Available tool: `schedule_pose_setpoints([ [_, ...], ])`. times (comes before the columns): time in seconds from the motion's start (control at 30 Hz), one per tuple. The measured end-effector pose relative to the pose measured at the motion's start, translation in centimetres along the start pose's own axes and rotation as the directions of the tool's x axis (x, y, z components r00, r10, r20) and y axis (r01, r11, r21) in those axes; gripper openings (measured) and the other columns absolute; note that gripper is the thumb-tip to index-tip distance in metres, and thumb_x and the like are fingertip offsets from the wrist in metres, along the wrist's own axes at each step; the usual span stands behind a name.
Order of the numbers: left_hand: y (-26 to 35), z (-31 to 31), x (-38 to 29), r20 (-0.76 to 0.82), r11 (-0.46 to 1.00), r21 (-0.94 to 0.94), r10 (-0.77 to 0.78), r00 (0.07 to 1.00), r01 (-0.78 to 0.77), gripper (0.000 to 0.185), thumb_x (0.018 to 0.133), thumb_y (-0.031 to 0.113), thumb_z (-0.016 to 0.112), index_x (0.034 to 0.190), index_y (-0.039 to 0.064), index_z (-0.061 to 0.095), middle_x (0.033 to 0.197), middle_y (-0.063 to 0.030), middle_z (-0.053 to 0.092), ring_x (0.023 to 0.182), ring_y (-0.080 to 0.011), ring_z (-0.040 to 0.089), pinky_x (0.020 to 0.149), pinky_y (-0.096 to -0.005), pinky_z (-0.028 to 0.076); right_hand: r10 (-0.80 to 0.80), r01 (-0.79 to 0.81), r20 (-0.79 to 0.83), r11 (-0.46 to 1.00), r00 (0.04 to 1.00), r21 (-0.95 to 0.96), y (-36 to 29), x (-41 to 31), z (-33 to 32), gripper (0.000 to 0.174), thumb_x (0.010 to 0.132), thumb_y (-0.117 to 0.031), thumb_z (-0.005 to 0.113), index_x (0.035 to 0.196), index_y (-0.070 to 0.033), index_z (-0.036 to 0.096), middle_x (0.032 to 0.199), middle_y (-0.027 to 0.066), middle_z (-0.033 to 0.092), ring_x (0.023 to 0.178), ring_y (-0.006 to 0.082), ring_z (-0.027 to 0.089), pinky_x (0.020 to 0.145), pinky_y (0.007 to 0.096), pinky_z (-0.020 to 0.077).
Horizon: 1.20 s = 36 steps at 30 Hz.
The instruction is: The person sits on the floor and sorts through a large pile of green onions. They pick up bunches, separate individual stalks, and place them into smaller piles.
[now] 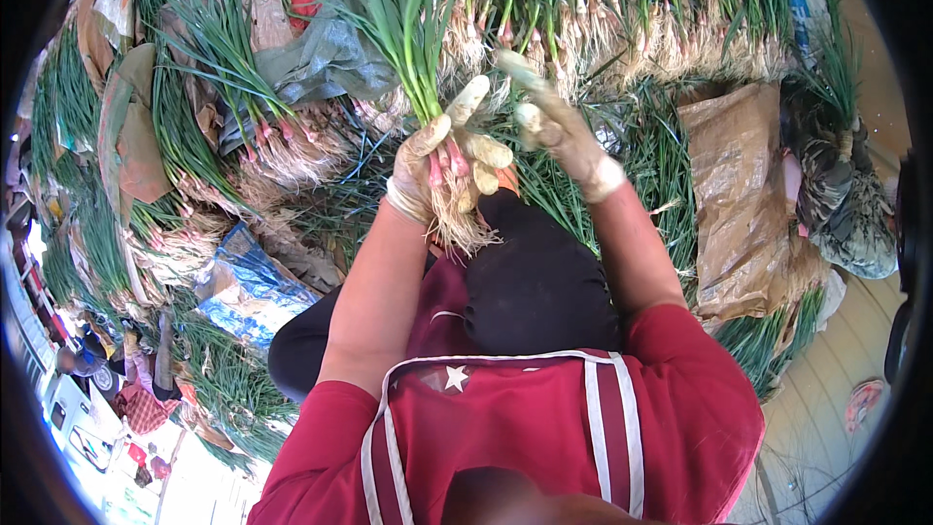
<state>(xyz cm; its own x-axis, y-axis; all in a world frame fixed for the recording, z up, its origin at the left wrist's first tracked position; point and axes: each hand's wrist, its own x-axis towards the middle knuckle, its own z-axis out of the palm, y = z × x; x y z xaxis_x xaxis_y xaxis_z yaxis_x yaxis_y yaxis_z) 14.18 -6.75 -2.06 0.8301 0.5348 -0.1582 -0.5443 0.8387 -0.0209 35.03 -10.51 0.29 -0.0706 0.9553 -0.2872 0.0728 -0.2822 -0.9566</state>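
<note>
My left hand (444,149), in a pale, soiled glove, holds a small bunch of green onions with pinkish-red bulbs (453,160). The long leaves point up and away from me, and the pale roots hang down over my wrist and knee. My right hand (547,113), gloved too and blurred, is raised to the right of the bunch, apart from it, with its fingers spread; I see nothing in it. Beyond both hands lies a long row of green onions (554,51), roots towards me. Another bunch (280,131) lies to the left.
Loose green leaves (656,153) cover the ground ahead. A brown woven sack (736,204) lies at right, a blue and white plastic bag (251,288) at left, grey-blue netting (321,62) behind the left bunch. A person in patterned clothing (849,204) is at far right; other people (131,372) are lower left.
</note>
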Motion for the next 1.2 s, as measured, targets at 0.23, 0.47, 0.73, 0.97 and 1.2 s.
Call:
schedule_pose_setpoints([
  [0.23,2.9,0.6,-3.3,-0.097,0.982,0.076,-0.166,0.981,0.174,0.073,0.092,0.027,0.06,0.151,0.007,0.022,0.11,-0.0284,0.064,0.091,-0.0423,0.069,0.063,-0.0456,0.062,0.04,-0.024,0.493,0.999,0.869,-0.038,2.7,4.3,2.9,0.028,0.096,-0.02,0.06,0.115,0.0,0.064,0.107,0.0089,0.069,0.098,0.0152,0.062,0.091,0.03,0.0475],
  [0.47,6.0,-4.2,-4.3,-0.579,0.779,0.573,0.164,0.799,0.255,0.05,0.088,0.022,0.069,0.128,-0.004,0.055,0.096,-0.0136,0.069,0.078,-0.0168,0.065,0.059,-0.0241,0.051,0.583,-0.012,0.15,0.265,0.799,-0.964,7.9,-1.5,-5.1,0.034,0.093,-0.04,0.058,0.101,-0.008,0.066,0.092,0.0171,0.068,0.085,0.0294,0.069,0.069,0.0367,0.0541],
  [0.73,2.5,1.1,2.3,-0.475,0.776,0.614,0.216,0.853,0.145,0.041,0.091,0.016,0.066,0.122,-0.009,0.059,0.073,-0.0047,0.063,0.057,-0.0108,0.053,0.052,-0.0218,0.044,0.325,-0.554,-0.451,0.548,0.831,-0.626,9.0,3.4,-4.1,0.046,0.093,-0.048,0.056,0.108,-0.004,0.065,0.083,0.02,0.07,0.077,0.0361,0.069,0.072,0.0436,0.0548],
  [0.97,3.0,0.0,3.3,-0.628,0.513,0.728,0.235,0.742,0.454,0.031,0.085,0.017,0.074,0.11,0.0,0.068,0.075,-0.0018,0.065,0.056,-0.0068,0.054,0.048,-0.02,0.041,0.16,-0.13,0.117,0.964,0.98,-0.231,3.0,0.6,2.7,0.021,0.092,-0.019,0.063,0.108,-0.006,0.067,0.083,0.0082,0.071,0.068,0.017,0.067,0.06,0.0305,0.0531],
  [1.2,7.5,-1.8,-1.8,-0.574,0.443,0.814,0.512,0.639,0.376,0.023,0.091,0.025,0.068,0.092,0.003,0.068,0.068,-0.0018,0.063,0.042,-0.0066,0.047,0.038,-0.0218,0.036,0.374,-0.482,-0.308,0.6,0.875,-0.639,10.7,5.5,0.2,0.045,0.094,-0.042,0.057,0.116,-0.004,0.065,0.091,0.0155,0.072,0.078,0.0278,0.069,0.076,0.0395,0.0536],
])
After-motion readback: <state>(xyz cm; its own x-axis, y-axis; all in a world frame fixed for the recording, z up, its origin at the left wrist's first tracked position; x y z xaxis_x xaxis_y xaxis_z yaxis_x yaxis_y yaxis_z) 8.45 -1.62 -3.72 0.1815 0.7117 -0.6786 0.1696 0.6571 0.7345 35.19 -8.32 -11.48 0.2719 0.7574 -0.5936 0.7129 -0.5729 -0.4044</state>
